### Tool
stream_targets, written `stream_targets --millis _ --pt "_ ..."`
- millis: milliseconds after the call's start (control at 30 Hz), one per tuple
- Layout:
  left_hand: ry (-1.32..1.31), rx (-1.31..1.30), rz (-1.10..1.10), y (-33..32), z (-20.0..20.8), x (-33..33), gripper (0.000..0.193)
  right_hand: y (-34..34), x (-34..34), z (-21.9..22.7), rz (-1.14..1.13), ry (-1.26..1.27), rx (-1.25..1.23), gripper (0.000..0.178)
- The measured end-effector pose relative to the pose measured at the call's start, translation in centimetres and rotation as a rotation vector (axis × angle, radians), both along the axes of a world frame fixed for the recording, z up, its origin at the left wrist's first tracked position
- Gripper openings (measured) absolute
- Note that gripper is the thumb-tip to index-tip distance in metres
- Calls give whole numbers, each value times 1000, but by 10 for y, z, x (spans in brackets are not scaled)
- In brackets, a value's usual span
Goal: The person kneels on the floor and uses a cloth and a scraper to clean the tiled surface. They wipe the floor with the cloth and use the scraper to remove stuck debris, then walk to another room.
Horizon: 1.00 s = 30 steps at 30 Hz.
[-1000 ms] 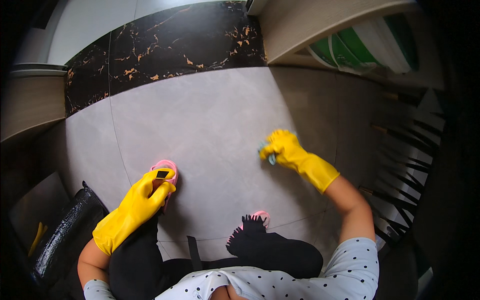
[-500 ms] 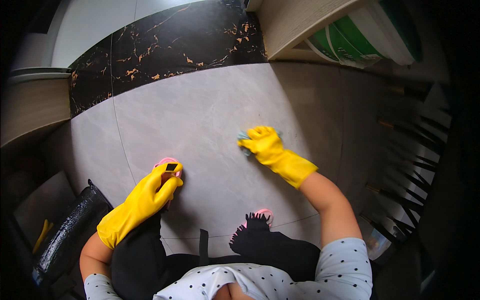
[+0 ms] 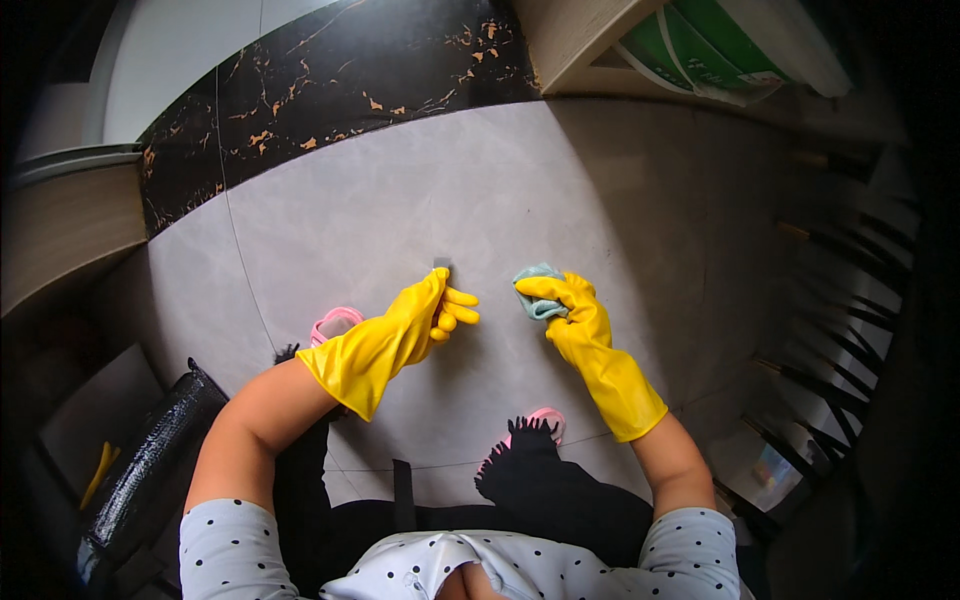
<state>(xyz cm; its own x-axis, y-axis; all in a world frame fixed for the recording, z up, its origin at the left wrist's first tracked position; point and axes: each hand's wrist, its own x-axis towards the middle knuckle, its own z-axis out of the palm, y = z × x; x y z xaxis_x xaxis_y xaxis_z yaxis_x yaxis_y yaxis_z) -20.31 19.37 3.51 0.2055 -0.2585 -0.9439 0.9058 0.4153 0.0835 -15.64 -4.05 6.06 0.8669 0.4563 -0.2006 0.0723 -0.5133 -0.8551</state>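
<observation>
Both my hands wear yellow rubber gloves above a grey tiled floor (image 3: 380, 200). My left hand (image 3: 425, 305) is closed at the fingertips on a small flat grey square piece (image 3: 443, 263), too small to name for certain. The other fingers of that hand are bent and point to the right. To its right, my right hand (image 3: 582, 315) is wrapped round a crumpled light blue cloth (image 3: 540, 307). Whether the cloth touches the floor I cannot tell. A few small dark specks lie on the tiles beyond it.
A black stone strip with gold veins (image 3: 330, 90) edges the floor at the far side. Wooden cabinet corners stand at left and top right, with a green and white container (image 3: 700, 50). Thin dark rods (image 3: 830, 260) line the right. A black shiny roll (image 3: 155, 460) lies at left.
My left hand has moved right and forward from above the pink slipper, carrying the small square piece. The right hand with the cloth has shifted slightly right and nearer to me.
</observation>
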Motion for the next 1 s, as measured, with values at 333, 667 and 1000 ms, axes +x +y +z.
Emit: stream_targets --millis 333,667,1000 --pt "-30 147 13 -15 -13 14 62 -9 -12 -15 -9 118 -78 51" --pt "-53 171 -7 -14 -14 15 62 -5 -12 -7 -20 134 -75 52" --pt "-143 136 -147 -10 -6 19 60 -2 -6 -13 -89 83 59 48"
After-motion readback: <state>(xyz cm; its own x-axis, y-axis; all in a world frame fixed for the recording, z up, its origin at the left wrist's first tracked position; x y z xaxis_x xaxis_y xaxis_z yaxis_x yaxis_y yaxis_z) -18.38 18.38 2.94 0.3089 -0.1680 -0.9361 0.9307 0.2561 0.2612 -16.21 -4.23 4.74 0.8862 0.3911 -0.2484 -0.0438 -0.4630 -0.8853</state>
